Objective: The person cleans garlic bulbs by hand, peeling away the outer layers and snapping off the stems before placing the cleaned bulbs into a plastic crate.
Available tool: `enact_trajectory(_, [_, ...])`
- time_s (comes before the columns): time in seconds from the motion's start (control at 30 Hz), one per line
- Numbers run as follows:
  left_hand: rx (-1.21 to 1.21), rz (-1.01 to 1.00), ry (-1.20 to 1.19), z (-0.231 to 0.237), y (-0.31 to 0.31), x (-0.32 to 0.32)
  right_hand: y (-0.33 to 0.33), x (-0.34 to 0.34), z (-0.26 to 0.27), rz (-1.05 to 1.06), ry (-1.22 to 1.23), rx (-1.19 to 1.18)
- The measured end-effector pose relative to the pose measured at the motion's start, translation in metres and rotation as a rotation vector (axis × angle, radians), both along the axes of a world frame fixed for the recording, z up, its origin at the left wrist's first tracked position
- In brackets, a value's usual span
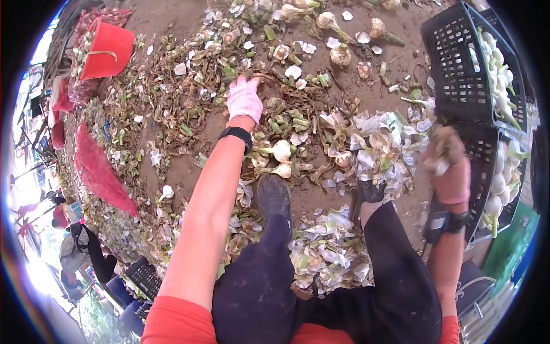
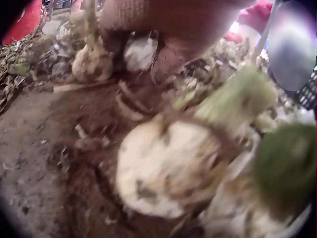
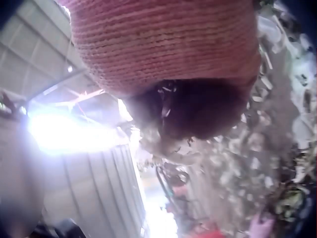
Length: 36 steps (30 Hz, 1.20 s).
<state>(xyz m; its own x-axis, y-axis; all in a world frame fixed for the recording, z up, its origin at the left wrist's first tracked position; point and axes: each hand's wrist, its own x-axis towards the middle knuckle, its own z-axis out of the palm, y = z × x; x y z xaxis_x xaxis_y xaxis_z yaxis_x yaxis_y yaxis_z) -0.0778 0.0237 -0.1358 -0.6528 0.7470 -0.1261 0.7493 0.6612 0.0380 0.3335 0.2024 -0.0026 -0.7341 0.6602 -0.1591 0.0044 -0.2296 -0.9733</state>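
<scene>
My left hand point(image 1: 245, 102), in a pink glove, reaches down to the leaf litter with its fingers pointing forward. The left wrist view has this hand point(image 2: 168, 34) low over the soil, beside a rooted bulb point(image 2: 92, 64); a larger pale bulb point(image 2: 166, 166) lies nearer the camera. At the right, beside the crates, my blurred right hand point(image 1: 450, 169) is raised. Its glove point(image 3: 168, 44) curls round a pale bulb-like thing point(image 3: 171, 148), partly hidden by the fingers. Two garlic bulbs point(image 1: 281, 151) point(image 1: 283, 169) lie before the left shoe.
Black crates point(image 1: 458, 63) point(image 1: 480, 166) of trimmed white bulbs stand at the right. Husks point(image 1: 329, 246) lie between the feet, and several bulbs point(image 1: 340, 55) are at the top. A red bucket point(image 1: 107, 50) and red mesh bag point(image 1: 102, 172) are at the left.
</scene>
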Motion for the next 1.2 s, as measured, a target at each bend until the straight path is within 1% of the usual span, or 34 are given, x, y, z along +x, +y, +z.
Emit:
enact_trajectory(0.03, [0.017,0.016,-0.052,0.004,0.001,0.0,-0.025,-0.028,0.005,-0.251,-0.278,-0.091])
enact_trajectory(0.07, [0.01,0.011,-0.053,0.006,0.001,0.002,-0.037,-0.037,0.007,-0.226,-0.297,-0.339])
enact_trajectory(0.1, [0.002,0.03,-0.084,0.007,0.0,0.006,-0.04,-0.036,-0.005,-0.002,-0.257,-0.343])
enact_trajectory(0.13, [-0.001,0.05,-0.113,0.009,0.0,0.009,-0.042,-0.043,-0.003,0.161,-0.19,-0.495])
enact_trajectory(0.2, [0.001,0.018,-0.074,0.019,-0.001,0.015,-0.052,-0.067,0.016,0.323,-0.474,-0.095])
enact_trajectory(0.23, [0.233,0.116,-0.438,0.023,-0.002,0.022,-0.052,-0.069,0.012,0.318,-0.477,-0.094])
enact_trajectory(0.27, [0.461,0.214,-0.807,0.027,-0.003,0.031,-0.052,-0.07,0.004,0.375,-0.362,0.239])
enact_trajectory(0.3, [0.634,0.265,-1.103,0.047,-0.001,0.054,-0.052,-0.071,0.0,0.426,-0.242,0.571])
enact_trajectory(0.33, [0.806,0.316,-1.403,0.073,0.003,0.08,-0.053,-0.073,0.004,0.421,-0.255,0.572])
enact_trajectory(0.4, [0.798,0.145,-1.546,0.096,-0.001,0.111,-0.06,-0.082,0.017,0.376,-0.58,0.096])
enact_trajectory(0.43, [0.778,0.104,-1.592,0.107,-0.002,0.124,-0.062,-0.085,0.021,0.306,-0.495,-0.032])
enact_trajectory(0.47, [0.758,0.062,-1.637,0.118,-0.003,0.134,-0.061,-0.087,0.02,0.306,-0.459,-0.056])
enact_trajectory(0.5, [0.714,0.136,-1.773,0.13,-0.004,0.142,-0.061,-0.079,0.009,0.239,-0.408,-0.166])
enact_trajectory(0.53, [0.72,0.129,-1.803,0.138,-0.006,0.149,-0.064,-0.069,-0.01,0.171,-0.351,-0.274])
enact_trajectory(0.57, [0.704,-0.005,-1.716,0.133,-0.007,0.153,-0.073,-0.06,-0.031,0.078,-0.302,-0.245])
enact_trajectory(0.6, [0.687,-0.135,-1.625,0.126,-0.009,0.157,-0.073,-0.064,-0.019,0.07,-0.306,-0.245])
enact_trajectory(0.67, [0.669,-0.114,-1.624,0.124,-0.011,0.167,-0.071,-0.083,0.012,0.12,-0.449,-0.054])
enact_trajectory(0.7, [0.66,-0.171,-1.433,0.123,-0.012,0.169,-0.068,-0.085,0.005,0.075,-0.432,-0.212])
enact_trajectory(0.73, [0.647,-0.221,-1.241,0.122,-0.013,0.171,-0.069,-0.084,0.006,0.073,-0.435,-0.213])
enact_trajectory(0.77, [0.755,-0.196,-1.244,0.119,-0.012,0.181,-0.069,-0.086,0.009,0.038,-0.393,-0.257])
enact_trajectory(0.8, [0.754,-0.196,-1.245,0.123,-0.01,0.184,-0.07,-0.087,0.011,0.002,-0.349,-0.301])
enact_trajectory(0.83, [0.713,-0.233,-1.081,0.13,-0.008,0.185,-0.071,-0.089,0.011,0.02,-0.369,-0.192])
enact_trajectory(0.87, [0.67,-0.269,-0.916,0.134,-0.006,0.186,-0.07,-0.09,0.011,0.019,-0.369,-0.193])
enact_trajectory(0.93, [0.7,-0.265,-0.934,0.132,-0.003,0.186,-0.069,-0.091,0.015,0.022,-0.371,-0.059])
enact_trajectory(1.0, [0.662,-0.18,-0.977,0.132,-0.003,0.186,-0.069,-0.091,0.019,0.008,-0.357,-0.069])
enact_trajectory(1.1, [0.64,-0.181,-0.976,0.129,-0.005,0.185,-0.067,-0.087,0.019,0.026,-0.362,-0.08])
enact_trajectory(1.13, [0.639,-0.18,-0.976,0.129,-0.005,0.185,-0.065,-0.086,0.02,0.062,-0.396,0.005])
enact_trajectory(1.17, [0.643,-0.134,-1.075,0.13,-0.006,0.186,-0.065,-0.084,0.021,0.098,-0.43,0.092])
enact_trajectory(1.2, [0.646,-0.087,-1.174,0.13,-0.006,0.187,-0.065,-0.084,0.02,0.099,-0.431,0.091])
